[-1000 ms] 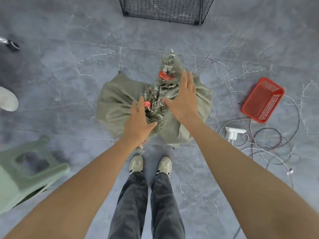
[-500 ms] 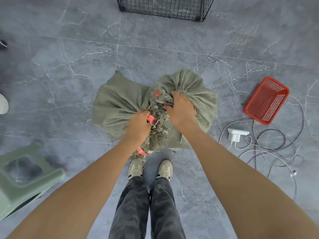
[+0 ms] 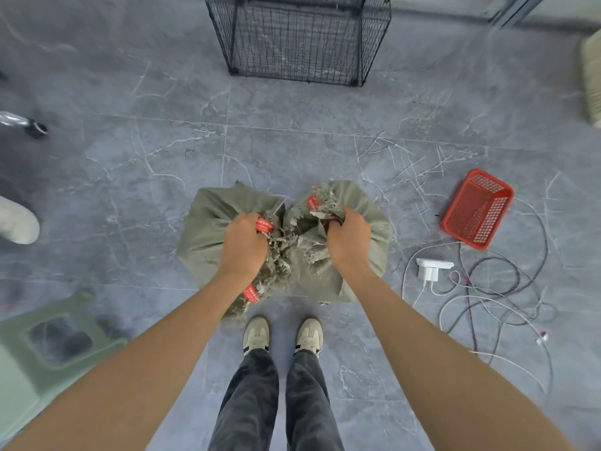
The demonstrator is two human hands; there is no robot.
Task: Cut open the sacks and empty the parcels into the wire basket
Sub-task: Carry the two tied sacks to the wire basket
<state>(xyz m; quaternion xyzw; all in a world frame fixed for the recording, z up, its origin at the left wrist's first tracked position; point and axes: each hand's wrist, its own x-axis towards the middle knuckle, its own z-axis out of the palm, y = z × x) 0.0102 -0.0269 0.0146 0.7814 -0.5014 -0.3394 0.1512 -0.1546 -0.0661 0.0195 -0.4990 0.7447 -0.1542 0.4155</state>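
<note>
A grey-green woven sack (image 3: pixel 211 222) sits on the grey tiled floor just ahead of my shoes. Its gathered mouth is frayed, with several red bands (image 3: pixel 264 225) around the bunched fabric. My left hand (image 3: pixel 242 244) is closed on the left bunch of the mouth, beside one red band. My right hand (image 3: pixel 348 237) is closed on the right bunch. The two bunches are pulled a little apart. What the sack holds is hidden. The black wire basket (image 3: pixel 299 37) stands at the far side of the floor, straight ahead, apart from the sack.
A red plastic basket (image 3: pixel 476 208) lies tilted to the right. A white plug adapter (image 3: pixel 431 270) and tangled cables (image 3: pixel 487 297) spread at the right. A green plastic stool (image 3: pixel 48 340) is at lower left. Someone's light shoe (image 3: pixel 16 221) is at the left edge.
My hands went from resting flat on the sack's mouth to gripping it in two bunches and spreading them apart. The view tilted up, so the wire basket shows more fully.
</note>
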